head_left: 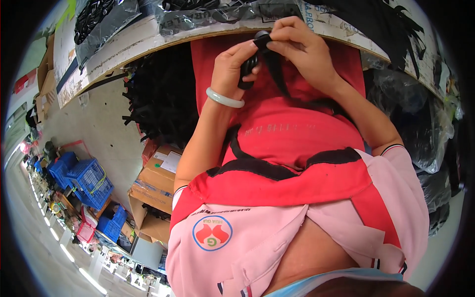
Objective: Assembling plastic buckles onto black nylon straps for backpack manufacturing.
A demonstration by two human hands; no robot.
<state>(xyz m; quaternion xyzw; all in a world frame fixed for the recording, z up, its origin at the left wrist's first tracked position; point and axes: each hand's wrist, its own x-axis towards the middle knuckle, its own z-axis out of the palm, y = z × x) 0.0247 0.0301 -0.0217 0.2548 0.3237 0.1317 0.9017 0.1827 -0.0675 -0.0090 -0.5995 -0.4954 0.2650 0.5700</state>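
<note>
Both my hands are up near the table's front edge, over the red apron (pixel 277 128). A black strap (pixel 275 72) is pinched between them, its tail hanging down onto the apron. My left hand (pixel 231 63), with a pale bangle (pixel 225 99) at its wrist, is closed on the strap's end. Glossy black pieces (pixel 248 68) also sit in its curled fingers; their kind is hard to make out. At the strap's top edge is a small shiny black part (pixel 261 34). My right hand (pixel 308 53) grips the strap from the other side with thumb and forefinger.
The worn white table (pixel 143 49) carries clear plastic bags (pixel 222 17) and, at the right, black straps (pixel 381 24). Below it hangs a large bundle of black strips (pixel 161 94). Cardboard boxes (pixel 156 180) and blue crates (pixel 91 183) stand at the left, black plastic bags (pixel 410 109) at the right.
</note>
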